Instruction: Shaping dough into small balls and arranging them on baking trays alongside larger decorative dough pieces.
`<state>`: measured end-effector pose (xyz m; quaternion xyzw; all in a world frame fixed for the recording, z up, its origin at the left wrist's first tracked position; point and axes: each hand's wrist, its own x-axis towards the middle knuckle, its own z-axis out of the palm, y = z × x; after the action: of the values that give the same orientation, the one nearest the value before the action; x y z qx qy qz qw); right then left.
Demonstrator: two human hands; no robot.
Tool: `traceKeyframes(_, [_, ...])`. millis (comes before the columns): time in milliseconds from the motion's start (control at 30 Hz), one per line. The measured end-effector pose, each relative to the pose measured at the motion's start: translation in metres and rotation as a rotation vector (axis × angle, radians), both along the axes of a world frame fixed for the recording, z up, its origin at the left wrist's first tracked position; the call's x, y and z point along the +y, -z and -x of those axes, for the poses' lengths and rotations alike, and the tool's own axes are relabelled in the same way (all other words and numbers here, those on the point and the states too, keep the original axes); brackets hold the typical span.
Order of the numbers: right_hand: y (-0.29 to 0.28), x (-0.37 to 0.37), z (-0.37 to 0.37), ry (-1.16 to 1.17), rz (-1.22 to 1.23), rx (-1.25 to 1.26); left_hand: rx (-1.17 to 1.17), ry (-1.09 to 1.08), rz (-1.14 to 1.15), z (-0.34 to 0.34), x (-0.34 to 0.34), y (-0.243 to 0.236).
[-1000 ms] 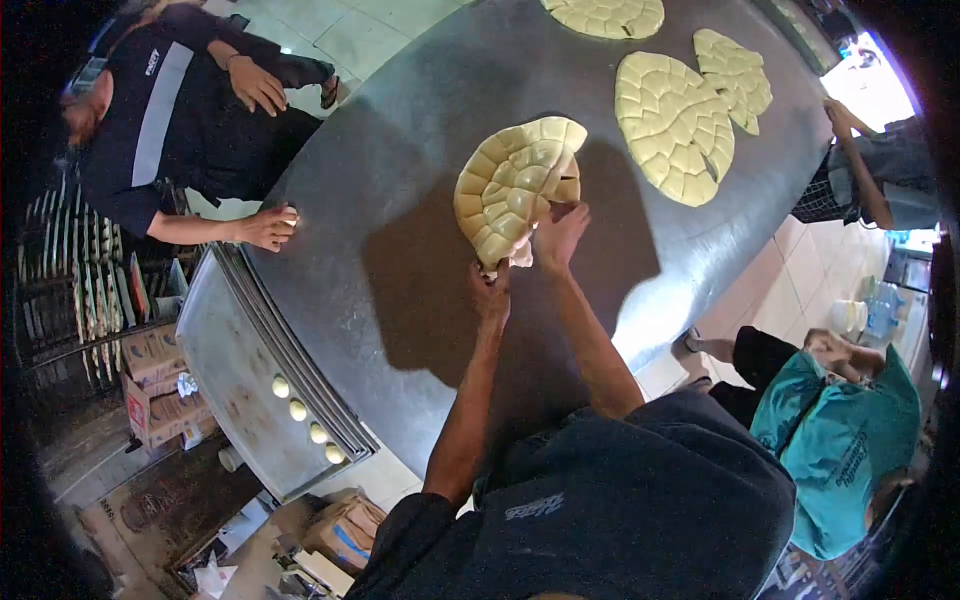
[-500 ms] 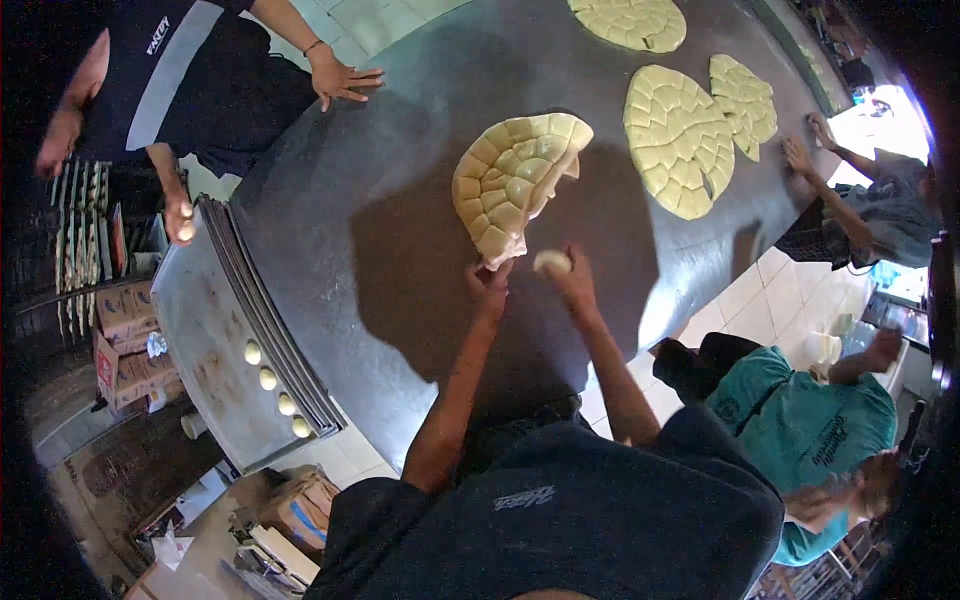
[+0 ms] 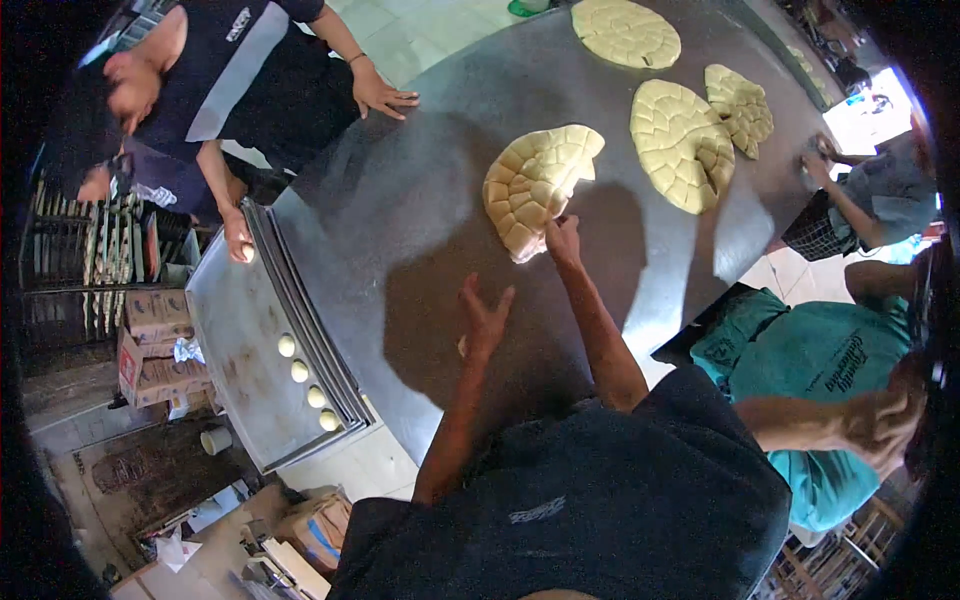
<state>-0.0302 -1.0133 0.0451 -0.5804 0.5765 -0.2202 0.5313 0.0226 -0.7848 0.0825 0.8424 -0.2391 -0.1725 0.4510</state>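
A half-round slab of pale yellow dough (image 3: 530, 185), scored into many small segments, lies on the dark metal table in front of me. At its torn lower right edge, my right hand (image 3: 565, 243) has its fingers closed on the dough. Closer to me on the left, my left hand (image 3: 485, 318) is held over the table with fingers and thumb apart, away from the slab. A small pale spot shows beside its wrist; I cannot tell whether this is dough.
More scored dough slabs (image 3: 675, 140) lie at the far right of the table (image 3: 440, 170). On the left stands a stack of metal trays (image 3: 240, 340) with several dough balls (image 3: 300, 371); a co-worker's hand (image 3: 238, 240) sets another ball there. Other people stand at the right.
My right hand has moved from holding a dough ball to the slab's torn edge. My left hand has left the slab, moved nearer me and opened. The co-worker's hand has reached the tray.
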Motion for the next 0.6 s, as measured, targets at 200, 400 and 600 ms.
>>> traceKeyframes(200, [0.007, -0.022, 0.006, 0.016, 0.652, 0.32, 0.027, 0.045, 0.121, -0.02, -0.118, 0.084])
traceKeyframes(400, [0.01, -0.076, 0.004, -0.31, 0.189, -0.172, -0.086, -0.162, 0.025, -0.005, -0.133, 0.072])
traceKeyframes(600, [-0.003, -0.081, -0.022, -0.125, -0.224, -0.674, 0.899, -0.326, 0.746, -0.025, -0.161, 0.013])
